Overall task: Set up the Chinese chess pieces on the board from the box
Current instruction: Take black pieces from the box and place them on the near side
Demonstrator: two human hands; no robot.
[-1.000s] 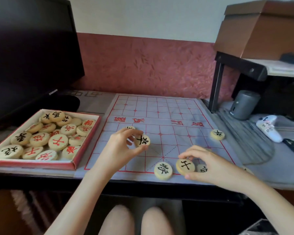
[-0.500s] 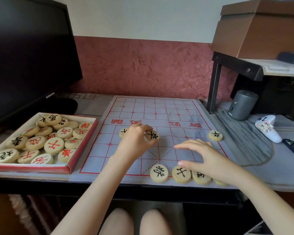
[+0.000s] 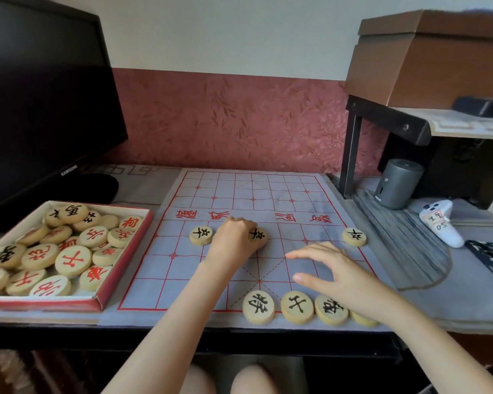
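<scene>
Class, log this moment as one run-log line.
left hand: grips black soldier piece on board | right hand: open above board | box: holds unplaced pieces

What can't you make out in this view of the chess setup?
Head view, character on the end piece of the near row: covered by the right hand.
Head view, grip of the left hand on the black piece: hidden behind its knuckles.
Head view, lower pieces in the box: buried under the top layer.
</scene>
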